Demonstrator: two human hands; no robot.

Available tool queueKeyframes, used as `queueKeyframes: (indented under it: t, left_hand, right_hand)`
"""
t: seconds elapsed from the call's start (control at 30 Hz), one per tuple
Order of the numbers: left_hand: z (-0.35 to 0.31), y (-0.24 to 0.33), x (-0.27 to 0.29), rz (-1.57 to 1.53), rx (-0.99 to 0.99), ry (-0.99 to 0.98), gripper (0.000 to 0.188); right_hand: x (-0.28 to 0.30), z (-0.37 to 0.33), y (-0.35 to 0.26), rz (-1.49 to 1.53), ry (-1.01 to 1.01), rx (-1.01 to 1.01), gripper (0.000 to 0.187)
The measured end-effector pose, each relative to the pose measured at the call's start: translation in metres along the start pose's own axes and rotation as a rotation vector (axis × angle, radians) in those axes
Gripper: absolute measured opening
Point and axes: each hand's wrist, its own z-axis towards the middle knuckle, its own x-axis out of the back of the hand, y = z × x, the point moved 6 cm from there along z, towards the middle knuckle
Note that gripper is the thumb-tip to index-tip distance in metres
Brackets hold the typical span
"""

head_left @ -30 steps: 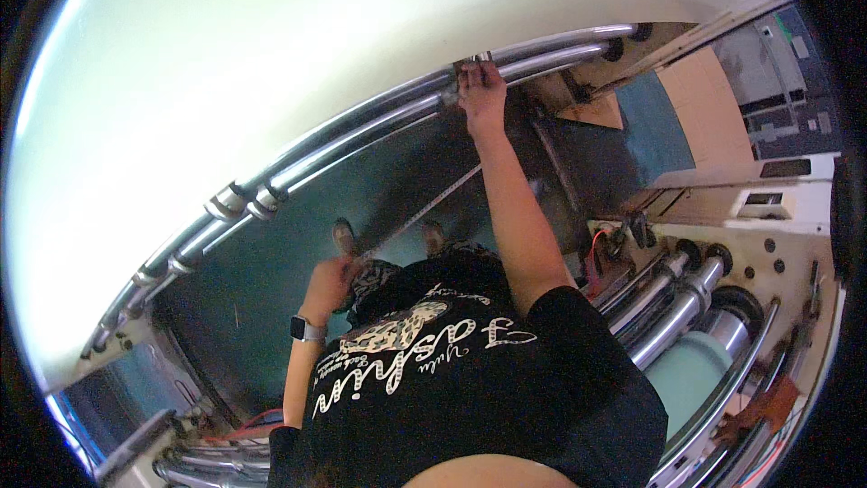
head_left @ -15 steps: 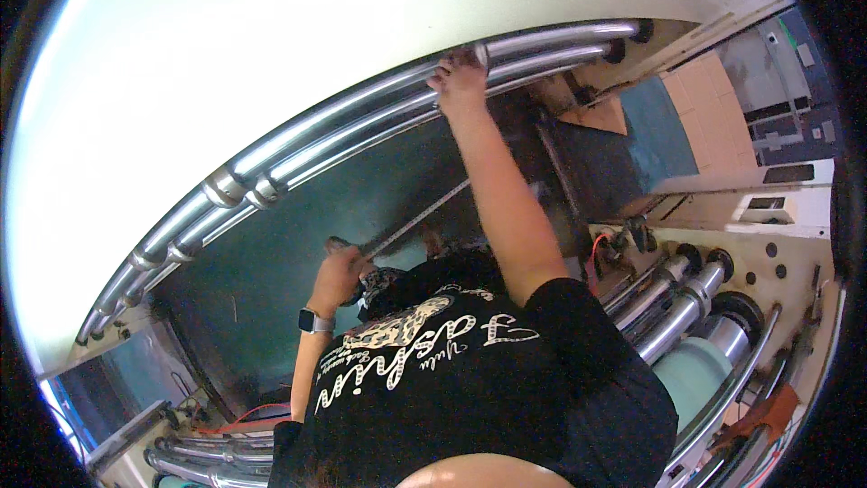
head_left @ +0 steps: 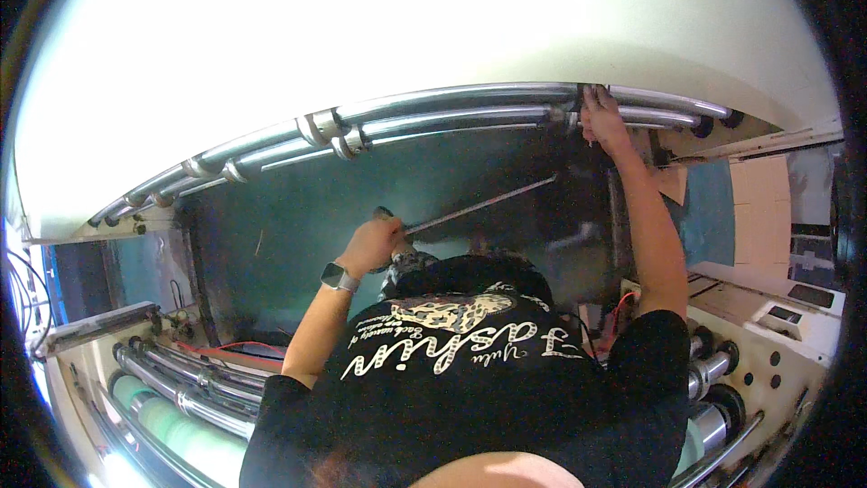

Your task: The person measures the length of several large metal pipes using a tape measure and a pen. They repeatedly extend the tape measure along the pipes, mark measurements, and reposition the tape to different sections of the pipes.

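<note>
My left hand [head_left: 372,242], with a watch on its wrist, is closed round the dark end of what looks like a tape measure. The thin pale blade [head_left: 488,202] of the tape measure slants out to the right over the dark floor, its far end free. My right hand [head_left: 605,122] reaches forward to two parallel metal bars [head_left: 452,98]. Its fingers are bent over a collar [head_left: 581,95] on the upper bar, near the bars' right end; the thumb side is partly hidden. Close beside it sits another collar [head_left: 558,115] on the lower bar.
Several more collars [head_left: 316,129] sit on the bars further left. A large white machine panel [head_left: 361,18] rises beyond them. Behind me on both sides are rollers [head_left: 199,420] and machine frames. A red hose [head_left: 226,346] runs at the lower left.
The view has turned, so the bars lie more level. My right hand has shifted to the right in the picture, still at the bars. The left hand keeps hold of the tape measure.
</note>
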Motion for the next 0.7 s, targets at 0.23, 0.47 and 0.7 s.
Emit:
queueKeyframes:
  t: [0.23,0.47,0.7]
  left_hand:
    - [-0.006,0.02,-0.018,0.042,0.011,-0.027,0.015]
    - [-0.01,0.037,-0.013,0.002,0.009,0.028,0.014]
    - [-0.014,0.043,0.066,-0.101,-0.074,0.18,0.008]
  right_hand:
    - [0.046,0.03,0.003,-1.349,-0.321,0.654,0.041]
    - [0.057,0.004,-0.025,-1.054,-0.217,0.367,0.046]
    - [0.058,-0.003,0.003,-1.097,-0.242,0.449,0.036]
